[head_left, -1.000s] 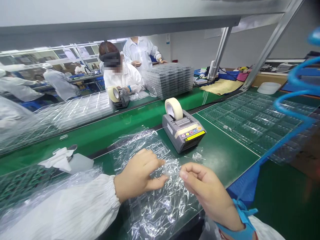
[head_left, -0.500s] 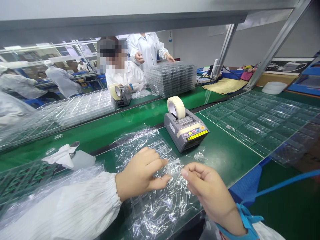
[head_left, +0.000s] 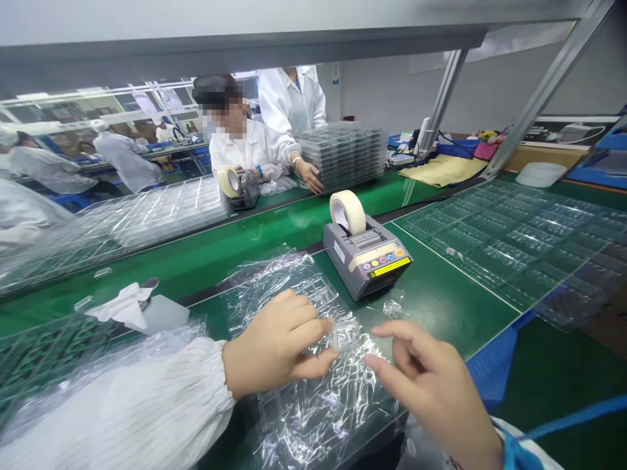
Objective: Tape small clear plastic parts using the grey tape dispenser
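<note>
My left hand (head_left: 281, 339) is over a wrinkled sheet of clear plastic film (head_left: 298, 431), its thumb and forefinger closed on the left end of a small clear plastic piece (head_left: 347, 334). What that piece is exactly I cannot make out. To its right, my right hand (head_left: 431, 378) is open, thumb and forefinger apart, holding nothing and clear of the piece. Under the film lies a clear compartment tray (head_left: 318, 290). Just behind the hands stands a grey tape dispenser (head_left: 365, 261) carrying a roll of cream tape (head_left: 347, 212).
Clear trays (head_left: 514, 238) lie at right, green-filled trays (head_left: 53, 352) at left beside a white tissue (head_left: 125, 305). Across the green conveyor belt (head_left: 264, 232) are a tray stack (head_left: 343, 153), a second tape dispenser (head_left: 245, 188) and two co-workers. A blue wrist cord (head_left: 573, 418) crosses lower right.
My right hand has opened its pinch and drawn away to the right and down. My left hand has hardly moved. The seated co-worker's hand now touches the tray stack.
</note>
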{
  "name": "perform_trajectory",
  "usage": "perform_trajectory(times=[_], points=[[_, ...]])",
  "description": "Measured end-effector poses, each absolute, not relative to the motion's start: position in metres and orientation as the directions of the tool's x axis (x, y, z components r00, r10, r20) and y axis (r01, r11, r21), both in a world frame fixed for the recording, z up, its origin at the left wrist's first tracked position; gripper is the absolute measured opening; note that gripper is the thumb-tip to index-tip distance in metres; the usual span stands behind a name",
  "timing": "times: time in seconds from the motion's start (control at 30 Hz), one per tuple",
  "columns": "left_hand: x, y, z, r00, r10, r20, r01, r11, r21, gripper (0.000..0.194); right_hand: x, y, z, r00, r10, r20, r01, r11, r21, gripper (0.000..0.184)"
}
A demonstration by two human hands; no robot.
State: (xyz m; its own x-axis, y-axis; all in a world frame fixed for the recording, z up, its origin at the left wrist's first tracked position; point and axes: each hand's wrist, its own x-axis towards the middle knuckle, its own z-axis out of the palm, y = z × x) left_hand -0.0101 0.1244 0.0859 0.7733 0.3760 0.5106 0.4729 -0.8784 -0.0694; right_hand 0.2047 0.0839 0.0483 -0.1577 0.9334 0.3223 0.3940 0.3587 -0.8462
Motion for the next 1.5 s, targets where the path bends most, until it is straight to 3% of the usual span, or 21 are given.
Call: perform_trajectory(times=[0.1, 0.27, 0.43, 0.63, 0.77, 0.87, 0.93, 1.03, 1.2, 1.33, 1.5], points=[[-0.009, 0.123, 0.089, 0.785, 0.365, 0.500, 0.471, -0.877, -0.098, 0.015, 0.204, 0.082, 0.055, -0.310, 0.747, 0.589, 0.540, 0.648, -0.537, 0.029], [-0.007, 0.122, 0.095, 0.817, 0.340, 0.466, 0.457, -0.874, -0.163, 0.017, 0.204, 0.093, 0.054, -0.437, 0.642, 0.630, 0.590, 0.733, -0.337, 0.026], [-0.007, 0.126, 0.103, 0.821, 0.388, 0.420, 0.474, -0.872, -0.121, 0.019, 0.206, 0.106, 0.053, -0.537, 0.523, 0.662, 0.598, 0.789, -0.138, 0.026], [-0.006, 0.130, 0.105, 0.787, 0.436, 0.436, 0.509, -0.858, -0.062, 0.020, 0.205, 0.112, 0.051, -0.512, 0.528, 0.678, 0.600, 0.784, -0.157, 0.027], [-0.007, 0.132, 0.107, 0.792, 0.500, 0.351, 0.541, -0.841, -0.024, 0.029, 0.203, 0.116, 0.047, -0.512, 0.571, 0.642, 0.610, 0.767, -0.196, 0.023], [-0.005, 0.133, 0.110, 0.811, 0.491, 0.319, 0.541, -0.837, -0.088, 0.054, 0.202, 0.118, 0.047, -0.541, 0.578, 0.612, 0.613, 0.768, -0.183, 0.023], [-0.001, 0.133, 0.111, 0.836, 0.462, 0.295, 0.521, -0.836, -0.170, 0.060, 0.200, 0.119, 0.049, -0.554, 0.570, 0.607, 0.613, 0.773, -0.166, 0.025], [0.005, 0.132, 0.110, 0.850, 0.458, 0.260, 0.518, -0.815, -0.260, 0.047, 0.199, 0.121, 0.052, -0.565, 0.563, 0.603, 0.616, 0.774, -0.146, 0.024], [0.008, 0.135, 0.110, 0.862, 0.459, 0.216, 0.504, -0.824, -0.260, 0.034, 0.199, 0.121, 0.051, -0.580, 0.582, 0.569, 0.612, 0.773, -0.166, 0.022], [0.006, 0.139, 0.110, 0.839, 0.494, 0.228, 0.532, -0.832, -0.156, 0.033, 0.205, 0.120, 0.052, -0.575, 0.553, 0.603, 0.584, 0.793, -0.171, 0.032], [0.003, 0.139, 0.111, 0.754, 0.631, 0.181, 0.609, -0.776, 0.166, 0.022, 0.212, 0.122, 0.057, -0.663, 0.370, 0.651, 0.467, 0.884, -0.028, 0.027]])
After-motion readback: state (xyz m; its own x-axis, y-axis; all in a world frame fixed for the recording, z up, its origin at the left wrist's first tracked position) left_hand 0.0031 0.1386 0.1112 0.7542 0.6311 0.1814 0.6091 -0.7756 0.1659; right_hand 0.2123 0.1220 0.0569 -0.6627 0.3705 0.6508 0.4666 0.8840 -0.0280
